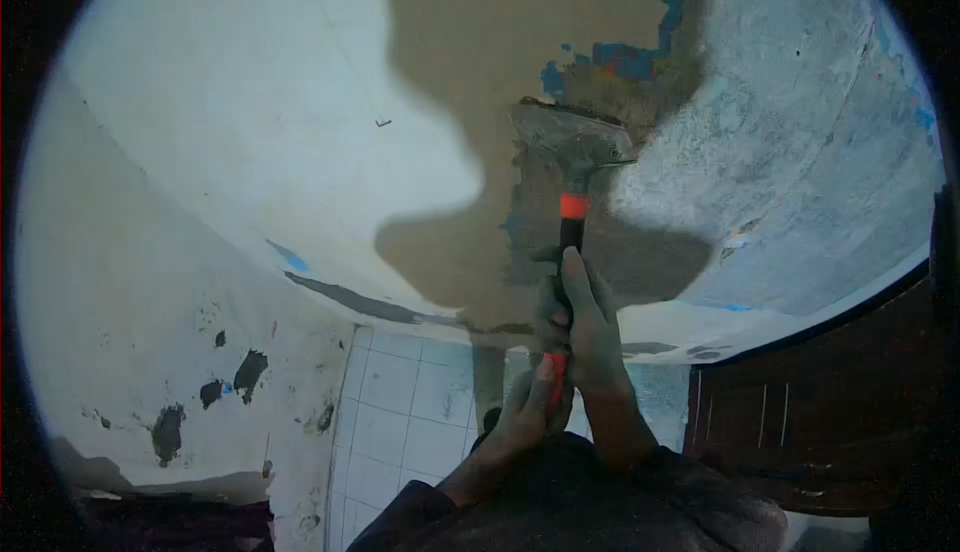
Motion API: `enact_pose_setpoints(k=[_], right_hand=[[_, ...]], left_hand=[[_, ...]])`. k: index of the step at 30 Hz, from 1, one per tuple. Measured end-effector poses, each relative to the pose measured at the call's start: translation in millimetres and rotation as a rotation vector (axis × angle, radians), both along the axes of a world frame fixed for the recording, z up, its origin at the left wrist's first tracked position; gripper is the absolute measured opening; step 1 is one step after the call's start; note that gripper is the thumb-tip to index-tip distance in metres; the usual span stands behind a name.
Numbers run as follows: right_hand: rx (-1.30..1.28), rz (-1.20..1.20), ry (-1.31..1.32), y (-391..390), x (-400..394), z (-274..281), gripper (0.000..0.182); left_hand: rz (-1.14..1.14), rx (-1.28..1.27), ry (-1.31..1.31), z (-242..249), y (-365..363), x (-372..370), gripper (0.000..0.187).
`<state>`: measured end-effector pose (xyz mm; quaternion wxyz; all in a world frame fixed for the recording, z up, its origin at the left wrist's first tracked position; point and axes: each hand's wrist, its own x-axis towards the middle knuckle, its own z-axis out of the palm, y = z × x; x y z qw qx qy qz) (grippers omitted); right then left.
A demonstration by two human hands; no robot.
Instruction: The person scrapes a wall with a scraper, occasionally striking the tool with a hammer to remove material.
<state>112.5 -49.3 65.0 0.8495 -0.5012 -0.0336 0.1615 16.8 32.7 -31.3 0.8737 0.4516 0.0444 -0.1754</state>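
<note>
Overhead on the ceiling (250, 102) I see both hands, right hand (585, 327) above left hand (530, 407), fingers clamped on the scraper (572, 167), whose blade probably presses the plaster mid-scrape; next stroke needs firm, flat pressure.

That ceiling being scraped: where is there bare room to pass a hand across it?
Left of the scraper, the white ceiling is smooth and bare down to the tiled wall. Right of it lies rough grey plaster bordered by the dark door. It is crowded around the handle, where the left hand and right hand grip.
</note>
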Motion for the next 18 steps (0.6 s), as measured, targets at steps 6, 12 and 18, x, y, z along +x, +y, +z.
enact_pose_setpoints(k=[6, 12, 18], right_hand=[[-0.017, -0.007, 0.019, 3.4, 0.7, 1.8, 0.038], [0.045, 0.003, -0.018, 4.9, -1.7, -3.6, 0.035], [0.015, -0.034, 0.047, 3.2, -2.9, 8.5, 0.035]], left_hand=[[-0.004, 0.058, 0.080, 31.5, 4.1, -0.8, 0.045], [0.182, 0.324, -0.076, 1.6, -13.2, -13.3, 0.046], [0.223, 0.499, -0.086, 5.7, -13.9, -8.7, 0.047]])
